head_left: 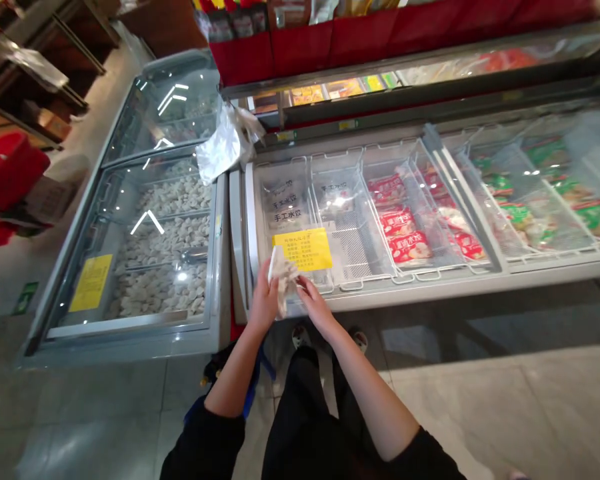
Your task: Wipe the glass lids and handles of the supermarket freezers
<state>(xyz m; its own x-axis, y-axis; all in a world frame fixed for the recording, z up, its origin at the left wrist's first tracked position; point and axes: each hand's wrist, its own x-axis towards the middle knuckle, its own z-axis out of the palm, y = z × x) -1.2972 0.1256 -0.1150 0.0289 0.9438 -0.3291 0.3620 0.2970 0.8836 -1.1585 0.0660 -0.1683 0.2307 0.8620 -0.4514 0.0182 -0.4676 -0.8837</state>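
Note:
Both of my hands are in front of me at the near edge of a chest freezer (300, 308). Between them is a pale, crumpled cloth (284, 275). My left hand (263, 300) grips its left side, where a thin white edge sticks up. On the other side, my right hand (314, 300) has its fingertips closed on the cloth's right edge. Just behind the cloth, a yellow notice (307, 248) with printed text lies on the freezer's glass, partly covered by it.
Wire baskets in the freezer hold red dumpling packets (405, 233) and green packets (520, 213). Left stands a glass-topped freezer (215, 333) of loose white dumplings (160, 287). A roll of plastic bags (227, 143) sits at the corner between them. A red object (10, 173) is far left.

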